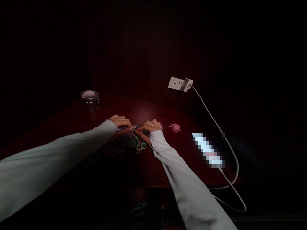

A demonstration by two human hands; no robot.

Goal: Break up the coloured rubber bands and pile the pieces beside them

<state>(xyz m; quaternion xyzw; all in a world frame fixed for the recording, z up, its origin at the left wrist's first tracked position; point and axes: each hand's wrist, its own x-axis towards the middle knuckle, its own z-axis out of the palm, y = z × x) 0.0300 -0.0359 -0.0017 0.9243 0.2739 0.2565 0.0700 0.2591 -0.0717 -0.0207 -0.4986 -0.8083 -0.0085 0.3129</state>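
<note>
Facing each other over the far side of a loose pile of small, multicoloured ring-shaped bands (133,142), inward from the front edge of the dark-red tabletop (151,172), the bare left hand (121,122) and bare right hand (149,126) show bent fingers; their grip cannot be told. Placement presumably suits two-handed reach.

Multicoloured ring-shaped bands (133,143) (green, orange, pink), loosely heaped, a few lying apart, on dark red tabletop (148,174)

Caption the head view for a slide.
Pale-sleeved left hand and right hand close together by multicoloured rings on a dark red table.
</note>
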